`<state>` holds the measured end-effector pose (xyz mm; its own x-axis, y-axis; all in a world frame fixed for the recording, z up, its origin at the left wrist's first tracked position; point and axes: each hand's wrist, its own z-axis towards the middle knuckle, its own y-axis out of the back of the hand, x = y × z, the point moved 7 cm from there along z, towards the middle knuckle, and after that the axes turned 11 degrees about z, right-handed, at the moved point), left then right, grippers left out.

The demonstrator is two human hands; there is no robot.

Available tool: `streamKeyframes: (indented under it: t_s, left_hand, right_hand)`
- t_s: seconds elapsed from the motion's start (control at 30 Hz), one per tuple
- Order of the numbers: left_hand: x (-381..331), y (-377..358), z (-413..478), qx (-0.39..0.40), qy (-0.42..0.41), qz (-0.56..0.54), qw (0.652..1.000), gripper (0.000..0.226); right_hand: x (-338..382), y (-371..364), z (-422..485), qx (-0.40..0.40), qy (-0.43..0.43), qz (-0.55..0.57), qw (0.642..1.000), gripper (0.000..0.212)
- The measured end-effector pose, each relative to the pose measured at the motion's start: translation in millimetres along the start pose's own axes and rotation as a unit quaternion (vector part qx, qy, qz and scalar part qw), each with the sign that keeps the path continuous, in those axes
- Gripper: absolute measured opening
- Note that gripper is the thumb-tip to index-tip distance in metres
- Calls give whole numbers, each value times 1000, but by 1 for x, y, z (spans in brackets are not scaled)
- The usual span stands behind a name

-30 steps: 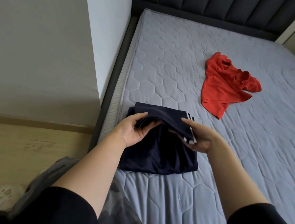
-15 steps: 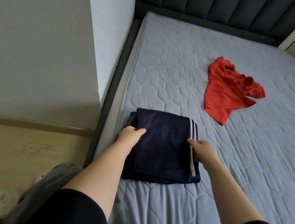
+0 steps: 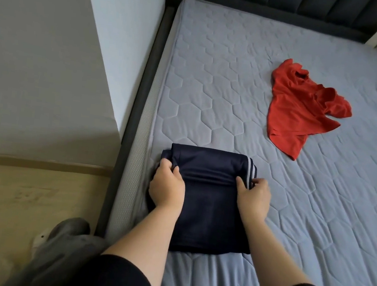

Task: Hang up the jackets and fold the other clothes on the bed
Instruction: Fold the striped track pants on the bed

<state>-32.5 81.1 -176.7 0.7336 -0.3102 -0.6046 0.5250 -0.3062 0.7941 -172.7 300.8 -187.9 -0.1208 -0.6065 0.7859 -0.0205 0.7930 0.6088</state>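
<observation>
Both my hands are on the navy garment (image 3: 209,216), which lies folded in a rough rectangle hard by the left edge of the bed (image 3: 213,86), its white-striped side turned to the right. My left hand (image 3: 167,185) has its fingers curled into the left side of the bundle and pinches a fold there. My right hand (image 3: 253,197) grips the striped edge, thumb on top of the cloth and fingers round the side. The cloth between them is drawn into a ridge across the far half, so I judge I am about to turn or tidy one more fold.

The bundle sits straight ahead of me, between my forearms, its long axis running from me toward the headboard (image 3: 271,1), so a further fold would go along that line. There is bare mattress beyond it for that, but little to the left before the edge drops to the floor (image 3: 22,193).

The red garment (image 3: 298,109) lies crumpled, well apart, ahead and to the right, nearer my right hand, not yet folded.
</observation>
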Motion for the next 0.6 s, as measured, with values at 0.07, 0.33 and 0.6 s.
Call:
streamKeyframes:
  t_s: [0.07, 0.33, 0.6]
  left_hand:
    - [-26, 17, 0, -93, -159, 51, 982, 29]
    - [-35, -63, -38, 133, -412, 285, 855, 58]
    - [-53, -5, -31, 124, -375, 227, 890, 71]
  right_hand:
    - [-8, 6, 3, -15, -46, 32, 998, 63]
    - [-21, -5, -4, 133, -139, 100, 976, 50]
    - [57, 15, -28, 126, 32, 135, 982, 21]
